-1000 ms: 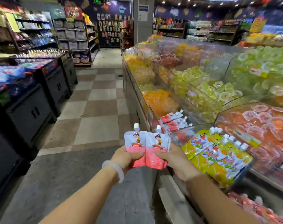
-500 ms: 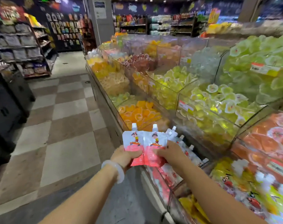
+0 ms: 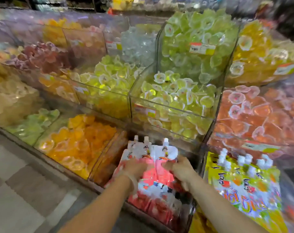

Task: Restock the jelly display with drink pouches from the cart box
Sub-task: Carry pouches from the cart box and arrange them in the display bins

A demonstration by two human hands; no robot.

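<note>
1. Orange jelly cups fill the clear bin on the left
2. Left hand and right hand press pink drink pouches into the front bin; fingers too blurred to tell their spread; printing unreadable
3. Yellow pouches just right, lettering illegible

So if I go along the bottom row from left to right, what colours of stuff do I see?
Pale green jelly cups → orange jelly cups → pink drink pouches, with the left hand and right hand on them → yellow drink pouches.
</note>
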